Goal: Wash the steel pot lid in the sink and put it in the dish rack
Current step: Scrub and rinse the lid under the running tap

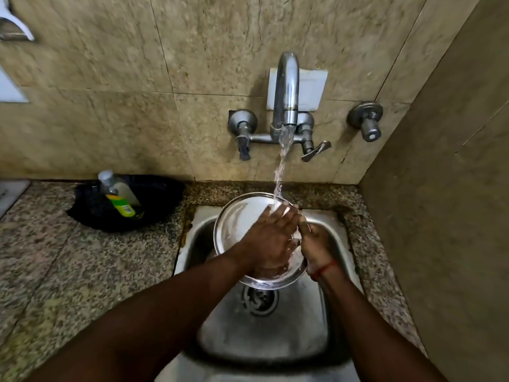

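While tilted under the tap stream above the sink, lid gripped at right rim by right hand, left hand fingers spread flat inside.

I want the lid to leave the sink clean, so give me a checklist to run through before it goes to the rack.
1. Water running: ok, a stream falls from the tap onto the steel pot lid.
2. Lid held: ok, the right hand has a grip on its right edge, over the sink.
3. Rubbing: ok, the left hand lies flat on the lid's face.
4. Lid free of soap: cannot tell, water and glare hide it.
5. Dish rack ready: cannot tell, no rack is in view.
6. Soap bottle out of the way: ok, it stands on the counter, left.
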